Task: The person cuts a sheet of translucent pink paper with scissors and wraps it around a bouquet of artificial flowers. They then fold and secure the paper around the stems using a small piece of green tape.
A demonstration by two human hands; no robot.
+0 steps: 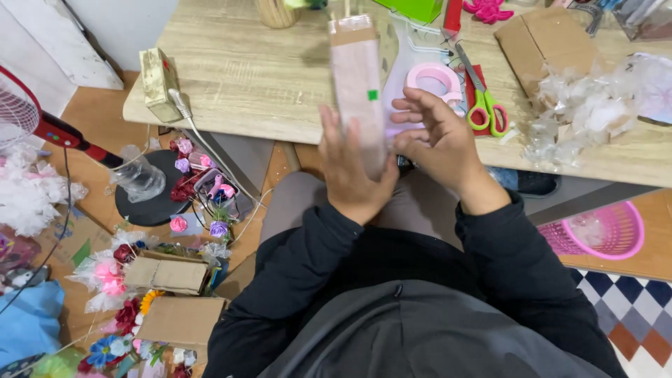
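- Left hand wrapped around lower end of long pale pink packet, held upright over table edge.
- Right hand open, fingers spread, touching packet's right side.
- Green-handled scissors and pink tape roll on table just beyond.

wooden table with scissors

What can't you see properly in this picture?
- Head view: the left hand covers the lower end of the tall pinkish strip.
- The right hand hides part of the pink tape roll.
- The top edge cuts off the green box.
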